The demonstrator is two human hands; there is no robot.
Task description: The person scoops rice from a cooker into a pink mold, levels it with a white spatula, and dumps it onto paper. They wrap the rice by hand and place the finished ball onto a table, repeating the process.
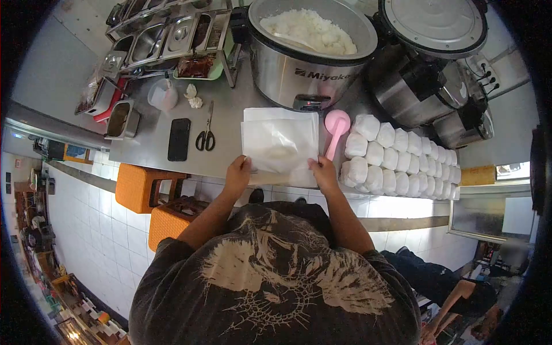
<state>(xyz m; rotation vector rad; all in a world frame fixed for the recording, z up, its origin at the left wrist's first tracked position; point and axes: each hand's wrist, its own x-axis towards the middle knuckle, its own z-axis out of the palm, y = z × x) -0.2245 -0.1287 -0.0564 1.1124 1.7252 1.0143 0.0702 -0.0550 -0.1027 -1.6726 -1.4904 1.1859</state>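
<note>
"Where are the white paper sheets [279, 135]?"

"At the steel surface's [221, 135] front edge, left hand [238, 174] and right hand [325, 174] gripping their near corners, a pink scoop [337, 122] just beside."

"What might go wrong?"

"Uneven pulling could crease or tear the thin-looking sheets; a rightward swing could knock the scoop into the white-wrapped bundles [397, 158]."

"Miyako" on rice cooker [313, 75]

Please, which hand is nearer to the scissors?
Left. The left hand is just right of the scissors; the right hand is farther right, at the other edge of the paper.
</note>
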